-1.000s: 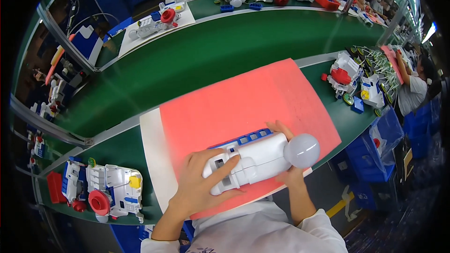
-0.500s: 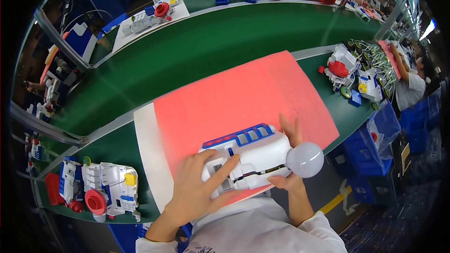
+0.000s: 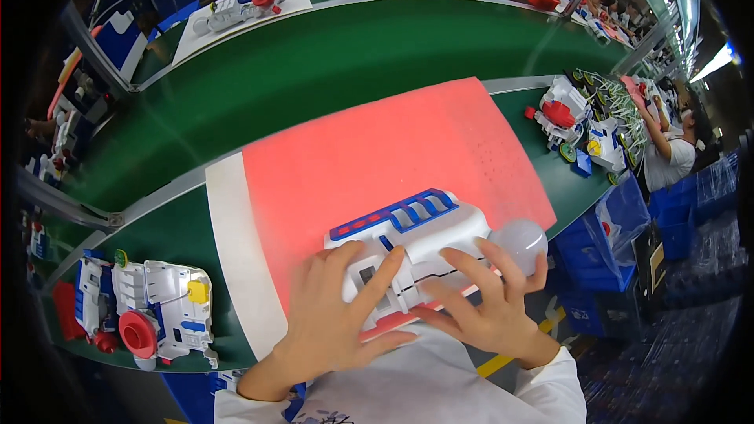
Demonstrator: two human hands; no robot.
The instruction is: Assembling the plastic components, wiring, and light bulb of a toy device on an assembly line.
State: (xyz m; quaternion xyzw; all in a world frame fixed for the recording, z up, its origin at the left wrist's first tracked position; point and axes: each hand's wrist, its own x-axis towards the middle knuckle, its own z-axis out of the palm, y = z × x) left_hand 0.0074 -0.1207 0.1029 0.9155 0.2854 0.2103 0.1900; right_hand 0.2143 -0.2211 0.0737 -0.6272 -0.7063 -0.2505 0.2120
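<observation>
White toy housing (image 3: pixel 416 239) with blue grille and clear dome: lying on the red mat (image 3: pixel 377 149), near its front edge. Left hand (image 3: pixel 334 322) and right hand (image 3: pixel 479 302) now resting atop it, fingers spread, no longer clasping it from beneath. Assembled toy (image 3: pixel 149 310) sitting left of the mat.

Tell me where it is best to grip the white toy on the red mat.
Probably the long white body of the toy, gripped across its width from the near side, where both hands already rest. The round clear dome at its right end looks smooth and slippery.
</observation>
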